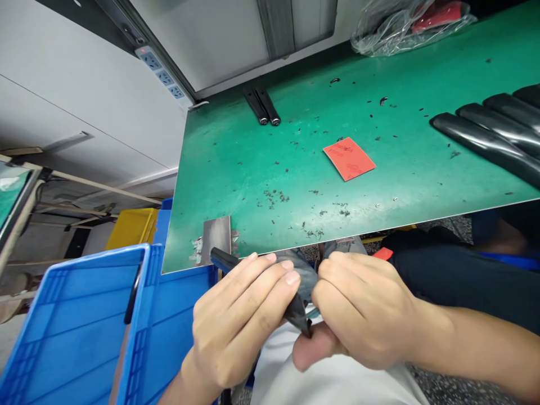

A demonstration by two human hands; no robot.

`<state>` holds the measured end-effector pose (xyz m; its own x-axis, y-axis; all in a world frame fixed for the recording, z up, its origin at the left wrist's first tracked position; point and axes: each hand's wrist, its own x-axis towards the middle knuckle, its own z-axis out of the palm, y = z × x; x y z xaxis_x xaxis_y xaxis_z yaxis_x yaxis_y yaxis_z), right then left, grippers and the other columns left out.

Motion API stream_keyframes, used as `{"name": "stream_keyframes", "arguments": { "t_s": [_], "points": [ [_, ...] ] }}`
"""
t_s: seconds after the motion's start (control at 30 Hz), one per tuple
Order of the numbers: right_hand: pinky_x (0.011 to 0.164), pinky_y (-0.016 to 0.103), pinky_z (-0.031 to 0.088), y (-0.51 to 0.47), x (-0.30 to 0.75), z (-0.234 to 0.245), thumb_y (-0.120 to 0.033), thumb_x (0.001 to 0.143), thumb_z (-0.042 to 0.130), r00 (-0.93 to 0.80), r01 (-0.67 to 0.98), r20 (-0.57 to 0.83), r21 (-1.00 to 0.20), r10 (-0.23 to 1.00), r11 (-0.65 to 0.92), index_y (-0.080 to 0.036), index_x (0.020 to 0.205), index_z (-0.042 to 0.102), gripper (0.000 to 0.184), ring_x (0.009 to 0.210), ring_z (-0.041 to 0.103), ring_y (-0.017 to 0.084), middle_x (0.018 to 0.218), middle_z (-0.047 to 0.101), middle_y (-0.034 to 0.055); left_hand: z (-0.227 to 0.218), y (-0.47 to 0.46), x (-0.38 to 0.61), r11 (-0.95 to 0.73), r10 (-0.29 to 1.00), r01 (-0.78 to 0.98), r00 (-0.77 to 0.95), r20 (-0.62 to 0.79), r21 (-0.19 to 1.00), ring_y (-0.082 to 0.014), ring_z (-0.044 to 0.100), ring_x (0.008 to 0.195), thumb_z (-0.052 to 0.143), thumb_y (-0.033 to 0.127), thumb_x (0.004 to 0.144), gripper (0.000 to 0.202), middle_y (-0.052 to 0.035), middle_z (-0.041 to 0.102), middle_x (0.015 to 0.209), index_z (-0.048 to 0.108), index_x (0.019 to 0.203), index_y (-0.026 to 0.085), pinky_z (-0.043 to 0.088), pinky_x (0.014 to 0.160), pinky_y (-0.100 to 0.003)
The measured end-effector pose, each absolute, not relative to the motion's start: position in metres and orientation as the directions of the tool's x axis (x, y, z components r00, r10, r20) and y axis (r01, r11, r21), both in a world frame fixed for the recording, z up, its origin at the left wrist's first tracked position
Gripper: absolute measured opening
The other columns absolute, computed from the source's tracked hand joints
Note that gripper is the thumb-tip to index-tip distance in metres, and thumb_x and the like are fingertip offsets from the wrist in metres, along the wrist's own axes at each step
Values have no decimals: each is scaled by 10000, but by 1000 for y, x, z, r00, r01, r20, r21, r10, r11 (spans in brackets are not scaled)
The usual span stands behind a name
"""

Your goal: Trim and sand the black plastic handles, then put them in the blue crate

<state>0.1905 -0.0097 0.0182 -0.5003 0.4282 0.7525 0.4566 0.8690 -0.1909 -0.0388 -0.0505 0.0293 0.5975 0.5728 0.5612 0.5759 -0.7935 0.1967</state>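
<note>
My left hand is wrapped over a long black plastic piece, which slants across my lap just off the table's front edge. One end of the piece sticks out past my fingers toward a grey flat plate. My right hand is closed in a fist at the other, pointed end, with the thumb against or close beside its tip. Whatever the curled right fingers hold is hidden. Similar glossy black pieces lie side by side at the table's right.
The green table carries black shavings, a red paper square and two black handle-like parts. A clear plastic bag lies at the back. Blue crates and a yellow crate stand left. Another person's dark-clothed leg is at right.
</note>
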Motion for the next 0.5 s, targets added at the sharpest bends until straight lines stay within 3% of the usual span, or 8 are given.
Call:
{"name": "stream_keyframes", "arguments": {
  "t_s": [0.13, 0.27, 0.4, 0.5],
  "points": [
    [530, 360, 235, -10, 190, 16, -531, 1090, 454, -496, 448, 777, -154, 388, 881, -230, 637, 525, 549, 562, 314, 181, 560, 376, -25, 32, -51, -35, -778, 596, 591, 584, 550, 215, -312, 650, 1331, 649, 17, 964, 426, -181, 741, 1333, 660, 1390, 19, 531, 1147, -513],
    [527, 366, 232, -9, 190, 14, -509, 1103, 420, -476, 441, 806, -126, 351, 889, -235, 629, 515, 556, 552, 324, 180, 555, 396, -21, 33, -54, -34, -766, 621, 590, 580, 528, 253, -282, 649, 1324, 660, 30, 971, 453, -176, 743, 1325, 634, 1422, 17, 527, 1150, -474],
    [514, 371, 204, -7, 191, 15, -485, 1068, 523, -469, 433, 819, -113, 330, 894, -245, 605, 503, 522, 539, 303, 182, 533, 387, -24, 34, -57, -35, -742, 658, 600, 566, 496, 300, -269, 659, 1306, 657, 86, 994, 486, -176, 739, 1343, 593, 1473, 32, 536, 1129, -439],
    [513, 371, 183, -5, 192, 14, -442, 1031, 599, -476, 411, 824, -100, 307, 906, -243, 616, 519, 467, 537, 301, 180, 531, 390, -27, 35, -59, -33, -711, 699, 610, 556, 449, 351, -236, 673, 1290, 684, 158, 1001, 500, -171, 748, 1324, 579, 1476, 46, 506, 1147, -355]
  ]
}}
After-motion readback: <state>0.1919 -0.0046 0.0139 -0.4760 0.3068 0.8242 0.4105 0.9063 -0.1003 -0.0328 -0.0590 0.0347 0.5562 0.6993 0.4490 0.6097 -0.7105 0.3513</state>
